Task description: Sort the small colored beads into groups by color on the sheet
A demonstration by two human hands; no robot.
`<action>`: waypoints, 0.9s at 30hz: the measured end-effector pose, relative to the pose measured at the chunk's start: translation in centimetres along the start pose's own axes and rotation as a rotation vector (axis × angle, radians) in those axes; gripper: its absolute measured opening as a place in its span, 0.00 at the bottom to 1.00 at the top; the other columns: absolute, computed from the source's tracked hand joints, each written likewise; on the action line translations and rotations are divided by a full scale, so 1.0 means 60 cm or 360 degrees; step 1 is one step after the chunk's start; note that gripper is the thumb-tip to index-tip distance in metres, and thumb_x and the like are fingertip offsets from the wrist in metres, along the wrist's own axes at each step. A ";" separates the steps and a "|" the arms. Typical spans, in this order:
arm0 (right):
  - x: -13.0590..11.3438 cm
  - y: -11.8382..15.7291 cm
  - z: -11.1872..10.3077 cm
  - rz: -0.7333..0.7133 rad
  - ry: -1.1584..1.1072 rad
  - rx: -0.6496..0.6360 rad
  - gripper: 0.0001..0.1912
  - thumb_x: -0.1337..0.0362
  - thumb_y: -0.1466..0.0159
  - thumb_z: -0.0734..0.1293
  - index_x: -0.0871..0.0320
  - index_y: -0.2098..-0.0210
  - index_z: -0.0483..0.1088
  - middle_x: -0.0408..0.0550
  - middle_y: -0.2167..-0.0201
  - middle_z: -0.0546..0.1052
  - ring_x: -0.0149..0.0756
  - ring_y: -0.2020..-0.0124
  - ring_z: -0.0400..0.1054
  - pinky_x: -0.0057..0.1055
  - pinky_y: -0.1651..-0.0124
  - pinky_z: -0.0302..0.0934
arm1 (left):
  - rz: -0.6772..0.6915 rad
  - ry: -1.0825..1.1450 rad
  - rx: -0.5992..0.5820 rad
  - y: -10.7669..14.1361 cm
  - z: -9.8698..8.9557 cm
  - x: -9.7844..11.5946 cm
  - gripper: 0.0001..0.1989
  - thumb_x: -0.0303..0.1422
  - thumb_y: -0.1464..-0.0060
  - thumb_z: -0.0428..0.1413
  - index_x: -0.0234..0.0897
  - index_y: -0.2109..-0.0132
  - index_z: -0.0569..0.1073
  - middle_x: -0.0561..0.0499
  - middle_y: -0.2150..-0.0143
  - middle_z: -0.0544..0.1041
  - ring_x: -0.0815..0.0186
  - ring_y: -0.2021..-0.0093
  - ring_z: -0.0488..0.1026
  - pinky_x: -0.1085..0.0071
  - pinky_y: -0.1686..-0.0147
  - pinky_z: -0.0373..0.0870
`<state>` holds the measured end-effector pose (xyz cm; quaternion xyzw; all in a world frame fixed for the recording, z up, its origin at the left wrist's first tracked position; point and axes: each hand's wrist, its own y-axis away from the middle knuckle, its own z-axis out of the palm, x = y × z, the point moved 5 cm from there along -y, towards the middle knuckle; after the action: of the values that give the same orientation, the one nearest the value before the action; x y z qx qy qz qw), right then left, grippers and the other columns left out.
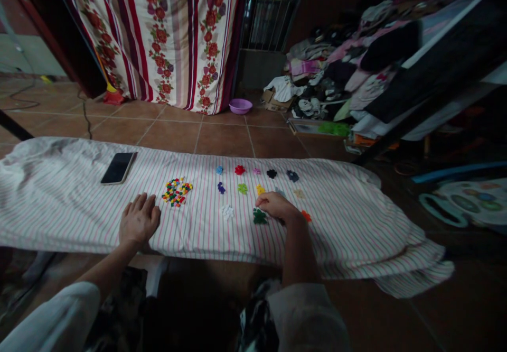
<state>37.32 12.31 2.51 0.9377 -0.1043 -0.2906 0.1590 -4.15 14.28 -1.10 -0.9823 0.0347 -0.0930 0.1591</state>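
My left hand (139, 218) lies flat on the striped cloth, fingers stretched out, just left of a mixed pile of small coloured pieces (177, 192). My right hand (277, 206) is closed in a pinch between the small yellow pile (260, 188) and the dark green pile (259, 216). Whatever its fingertips hold is too small to make out. Around it lie other one-colour piles: red (240, 169), light green (242, 188), white (227, 211), purple (221, 187), black (271, 173) and beige (298, 193). An orange pile (306, 216) is partly hidden by my right wrist.
A phone (118, 168) rests on the striped cloth (356, 225) at the left. Beyond the table are a floral curtain (174, 40), a purple basin (241, 106) and a heap of clothes (328, 72). A chair with a patterned seat (475, 201) stands at the right.
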 end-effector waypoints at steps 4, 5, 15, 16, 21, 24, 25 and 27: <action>0.008 -0.005 0.004 0.0011 -0.0006 -0.0003 0.12 0.74 0.45 0.65 0.57 0.68 0.79 0.43 0.73 0.78 0.30 0.70 0.70 0.23 0.67 0.59 | -0.0004 -0.0048 -0.0025 0.000 -0.003 0.003 0.26 0.38 0.39 0.42 0.32 0.40 0.70 0.35 0.36 0.68 0.49 0.34 0.62 0.49 0.36 0.57; 0.009 -0.006 0.003 -0.0010 -0.0013 0.0007 0.12 0.74 0.44 0.64 0.57 0.68 0.79 0.43 0.72 0.78 0.30 0.70 0.70 0.23 0.66 0.59 | -0.0004 -0.0062 -0.0036 0.000 -0.003 0.004 0.26 0.38 0.39 0.41 0.31 0.40 0.69 0.34 0.36 0.68 0.49 0.34 0.62 0.49 0.35 0.56; 0.022 -0.020 0.007 -0.0070 -0.0145 0.0078 0.12 0.74 0.40 0.63 0.58 0.66 0.78 0.45 0.67 0.80 0.32 0.64 0.73 0.24 0.61 0.63 | 0.0006 -0.0116 -0.0028 0.001 -0.007 0.006 0.26 0.38 0.38 0.40 0.32 0.40 0.70 0.36 0.36 0.68 0.51 0.34 0.62 0.52 0.36 0.57; 0.024 -0.022 0.010 -0.0054 -0.0164 0.0061 0.11 0.73 0.40 0.63 0.58 0.66 0.78 0.45 0.68 0.80 0.31 0.65 0.73 0.24 0.62 0.63 | 0.0002 -0.0120 -0.0015 0.001 -0.007 0.006 0.25 0.38 0.38 0.41 0.32 0.40 0.70 0.36 0.36 0.68 0.52 0.34 0.62 0.52 0.36 0.57; 0.030 -0.032 0.022 -0.0022 -0.0286 -0.0022 0.13 0.73 0.40 0.61 0.58 0.64 0.77 0.45 0.69 0.80 0.30 0.69 0.73 0.23 0.64 0.64 | -0.0001 -0.0112 -0.0023 0.001 -0.005 0.006 0.26 0.38 0.38 0.41 0.31 0.40 0.70 0.35 0.36 0.68 0.50 0.34 0.62 0.52 0.36 0.57; 0.031 -0.035 0.021 -0.0024 -0.0262 0.0015 0.13 0.73 0.40 0.61 0.58 0.64 0.77 0.45 0.69 0.79 0.30 0.69 0.72 0.22 0.65 0.63 | 0.0002 -0.0100 -0.0036 0.001 -0.003 0.005 0.26 0.38 0.38 0.41 0.31 0.40 0.70 0.35 0.36 0.68 0.50 0.33 0.61 0.51 0.35 0.56; 0.029 -0.035 0.018 -0.0031 -0.0225 0.0030 0.13 0.73 0.41 0.61 0.58 0.64 0.77 0.45 0.69 0.79 0.30 0.69 0.72 0.22 0.65 0.62 | 0.0001 -0.0100 -0.0036 0.000 -0.003 0.004 0.26 0.38 0.38 0.41 0.31 0.40 0.69 0.35 0.36 0.68 0.50 0.33 0.61 0.52 0.35 0.56; 0.019 -0.032 0.012 -0.0053 -0.0116 0.0063 0.13 0.73 0.42 0.62 0.58 0.65 0.78 0.45 0.70 0.79 0.31 0.69 0.71 0.22 0.65 0.61 | -0.0009 -0.0102 -0.0031 0.000 -0.002 0.003 0.26 0.38 0.38 0.40 0.32 0.40 0.69 0.36 0.36 0.68 0.51 0.33 0.61 0.52 0.35 0.56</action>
<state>38.04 13.60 0.68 0.9311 -0.1000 -0.3251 0.1317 -3.97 14.20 -0.95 -0.9863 0.0276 -0.0615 0.1504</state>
